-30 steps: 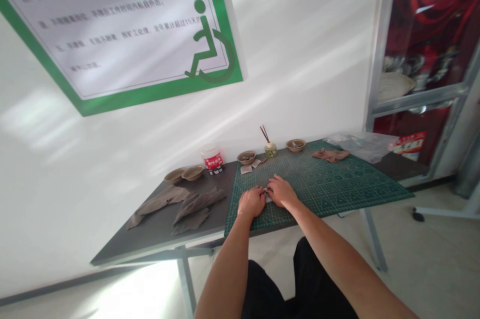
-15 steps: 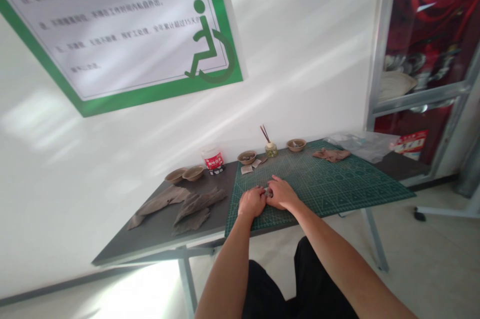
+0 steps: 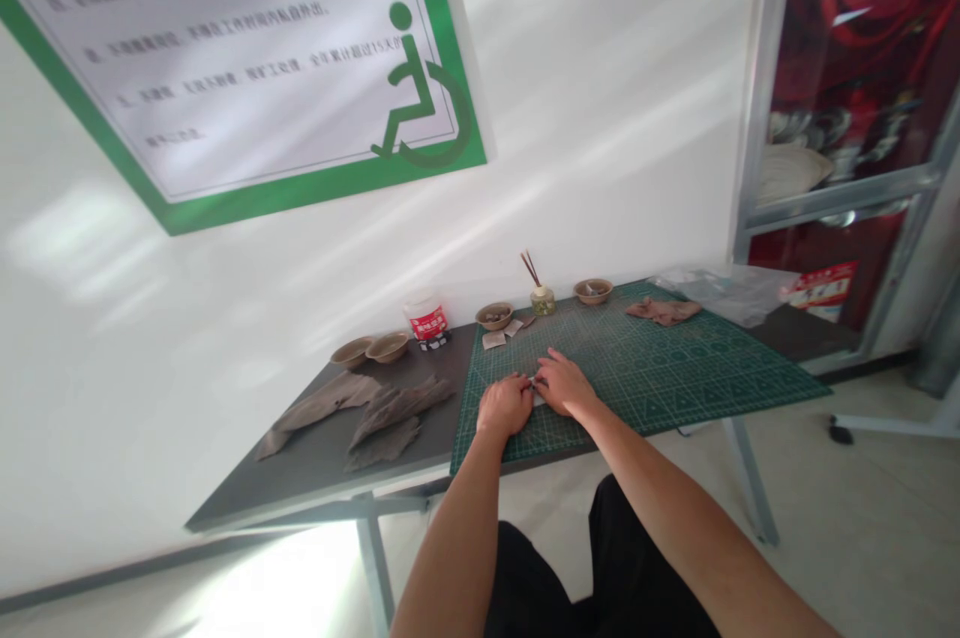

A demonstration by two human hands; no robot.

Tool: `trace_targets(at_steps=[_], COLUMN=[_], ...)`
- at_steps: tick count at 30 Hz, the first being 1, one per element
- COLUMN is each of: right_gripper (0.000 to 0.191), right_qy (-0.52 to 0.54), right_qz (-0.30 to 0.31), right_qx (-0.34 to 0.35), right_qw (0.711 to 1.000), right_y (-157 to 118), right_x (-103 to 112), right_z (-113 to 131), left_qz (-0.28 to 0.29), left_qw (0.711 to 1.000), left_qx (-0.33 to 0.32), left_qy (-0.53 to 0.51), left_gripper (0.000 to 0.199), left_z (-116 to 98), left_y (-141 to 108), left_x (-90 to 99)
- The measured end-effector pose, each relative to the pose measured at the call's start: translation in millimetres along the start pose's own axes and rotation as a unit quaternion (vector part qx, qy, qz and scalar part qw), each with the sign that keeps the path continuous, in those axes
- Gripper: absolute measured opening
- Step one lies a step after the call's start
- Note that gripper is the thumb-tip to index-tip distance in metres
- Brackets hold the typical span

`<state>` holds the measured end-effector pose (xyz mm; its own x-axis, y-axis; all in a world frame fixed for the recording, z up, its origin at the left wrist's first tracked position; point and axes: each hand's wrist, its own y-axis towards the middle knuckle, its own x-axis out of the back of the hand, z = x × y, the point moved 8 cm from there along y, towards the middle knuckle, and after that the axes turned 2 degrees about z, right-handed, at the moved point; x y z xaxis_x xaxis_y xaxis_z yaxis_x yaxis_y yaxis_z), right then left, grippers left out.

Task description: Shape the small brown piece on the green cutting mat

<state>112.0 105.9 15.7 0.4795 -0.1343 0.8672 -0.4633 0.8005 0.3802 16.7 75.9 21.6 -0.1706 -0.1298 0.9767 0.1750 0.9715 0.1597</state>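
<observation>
- left hand [image 3: 505,406] is curled, fingertips pinched in on a small pale sliver [image 3: 534,384], too tiny to tell what it's made of
- right hand [image 3: 564,384] is curled too, fingers closed on the same sliver from the other side
- both rest just above a green cutting mat [image 3: 660,368] with a printed grid
- lumpy tan piece [image 3: 663,311] sits at the mat's far edge
- rough, ragged grey-brown wood slabs [image 3: 397,410] lie on the dark table [image 3: 315,466], left of the mat
- small round brown bowls [image 3: 493,315] line the back
</observation>
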Motion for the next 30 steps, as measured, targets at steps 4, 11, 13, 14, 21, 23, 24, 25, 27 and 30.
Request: trace_targets(at_steps=[4, 11, 13, 14, 21, 23, 24, 25, 27, 30], right_gripper=[0.023, 0.016, 0.016, 0.017, 0.024, 0.025, 0.025, 0.025, 0.024, 0.022], right_qy=[0.011, 0.018, 0.016, 0.015, 0.002, -0.001, -0.001, 0.0, 0.002, 0.009], right_qz=[0.004, -0.006, -0.01, -0.012, -0.004, -0.002, -0.001, 0.0, 0.002, -0.002], right_qx=[0.022, -0.003, -0.019, -0.028, -0.033, -0.02, -0.013, -0.005, 0.008, 0.022], right_qw=[1.0, 1.0, 1.0, 0.999, 0.999, 1.0, 1.0, 1.0, 1.0, 1.0], right_y=[-2.9, -6.0, -5.5, -5.2, -0.6, 0.1, 0.1, -0.1, -1.2, -3.8], right_x=[1.7, 2.6, 1.9, 1.5, -0.4, 0.1, 0.4, 0.7, 1.2, 1.8], right_z=[6.4, 4.5, 0.6, -1.6, -5.2, -3.4, -2.3, -0.9, 2.2, 6.5], left_qz=[0.004, -0.003, -0.006, -0.007, -0.017, -0.016, -0.015, -0.014, -0.016, -0.018], left_qw=[1.0, 1.0, 1.0, 1.0, 1.0, 1.0, 1.0, 1.0, 1.0, 1.0], left_qx=[0.0, -0.012, -0.012, -0.011, -0.02, -0.021, -0.02, -0.02, -0.017, -0.02], left_qy=[-0.005, 0.002, 0.002, 0.002, 0.013, 0.014, 0.014, 0.012, 0.008, 0.005], left_gripper=[0.034, 0.033, 0.033, 0.034, 0.033, 0.033, 0.033, 0.034, 0.034, 0.033], left_z=[-0.1, 0.5, 0.1, 0.2, 0.4, 1.0, 1.3, 1.6, 2.2, 1.8], left_y=[-0.6, 0.4, 0.7, 0.8, 1.8, 1.9, 1.9, 1.8, 1.7, 1.6], left_x=[0.6, -1.4, -1.2, -1.3, -2.0, -2.3, -2.3, -2.3, -1.9, -2.1])
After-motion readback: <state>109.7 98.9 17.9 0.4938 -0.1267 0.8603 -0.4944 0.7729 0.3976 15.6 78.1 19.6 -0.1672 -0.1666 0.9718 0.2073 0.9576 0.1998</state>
